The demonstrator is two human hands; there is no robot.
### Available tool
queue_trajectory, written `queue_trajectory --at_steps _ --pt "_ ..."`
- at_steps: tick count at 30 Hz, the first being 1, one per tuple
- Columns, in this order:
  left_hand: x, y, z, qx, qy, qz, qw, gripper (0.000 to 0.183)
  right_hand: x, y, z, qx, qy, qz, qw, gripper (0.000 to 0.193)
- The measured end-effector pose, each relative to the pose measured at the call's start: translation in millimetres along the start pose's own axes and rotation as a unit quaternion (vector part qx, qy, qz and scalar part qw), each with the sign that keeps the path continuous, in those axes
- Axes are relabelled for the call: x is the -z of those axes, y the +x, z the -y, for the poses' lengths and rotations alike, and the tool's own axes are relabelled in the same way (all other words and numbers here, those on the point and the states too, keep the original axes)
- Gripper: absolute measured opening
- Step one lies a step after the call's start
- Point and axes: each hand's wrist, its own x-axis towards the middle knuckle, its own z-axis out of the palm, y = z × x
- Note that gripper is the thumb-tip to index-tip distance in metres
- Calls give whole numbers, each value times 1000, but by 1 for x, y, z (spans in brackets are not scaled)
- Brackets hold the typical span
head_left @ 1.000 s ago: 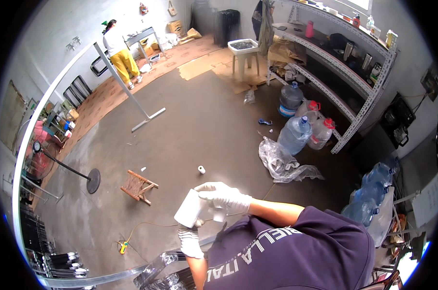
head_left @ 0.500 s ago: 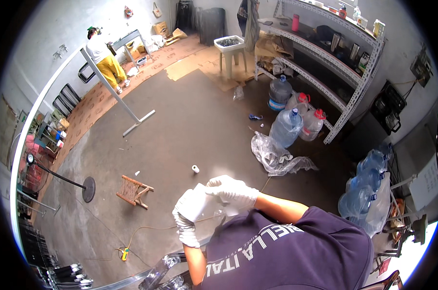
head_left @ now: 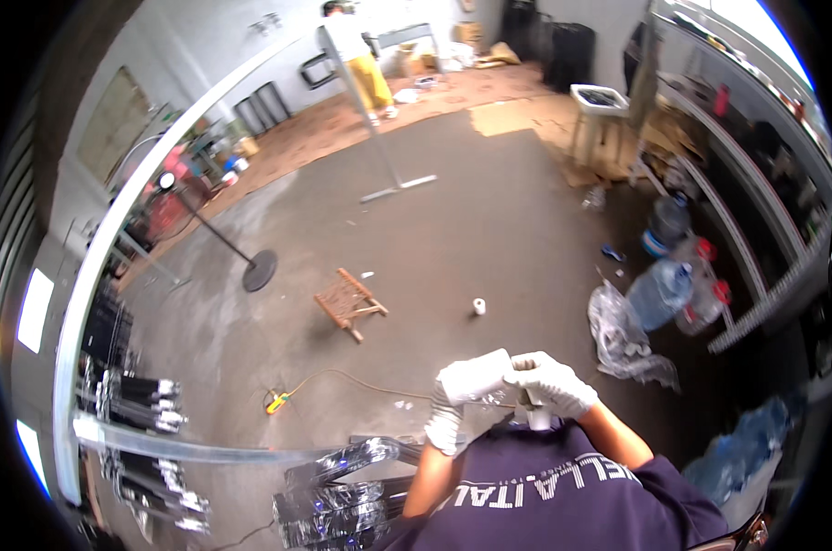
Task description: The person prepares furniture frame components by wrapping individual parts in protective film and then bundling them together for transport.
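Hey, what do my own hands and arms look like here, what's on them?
Your left hand and right hand wear white gloves, ribbed-looking at the cuffs. The forearms are bare above them. A short dark purple right sleeve shows; the left sleeve is hard to make out.

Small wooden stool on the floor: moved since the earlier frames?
No. The wooden stool keeps its place against the fan's round base, between it and the small white roll; only the camera view shifted.

There are two gloved hands point(head_left: 554, 384), one held white roll point(head_left: 478, 376), one small white cylinder point(head_left: 479, 307) on the floor point(head_left: 416, 248) and one wooden stool point(head_left: 345, 301). Two red-capped jugs point(head_left: 703, 308) stand beside two blue-capped jugs point(head_left: 657, 296).
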Motion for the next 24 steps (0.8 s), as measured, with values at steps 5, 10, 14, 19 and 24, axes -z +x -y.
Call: queue_trajectory --at_steps 5,10,14,19,24 --pt "3 -81 76 307 -351 -65 882 21 -27 19 -16 -38 -35 -1 999 25" --pt "11 -112 79 365 -423 -142 817 17 -37 38 -30 -66 -39 18 997 31" --pt "16 -118 82 382 -435 -185 794 15 -43 48 -17 -100 -46 42 993 27" --pt "12 -122 79 395 -442 -245 767 13 -36 72 -10 -107 -68 103 987 28" --pt "-10 -93 83 412 -445 -276 746 12 -4 89 12 -101 -37 133 985 27"
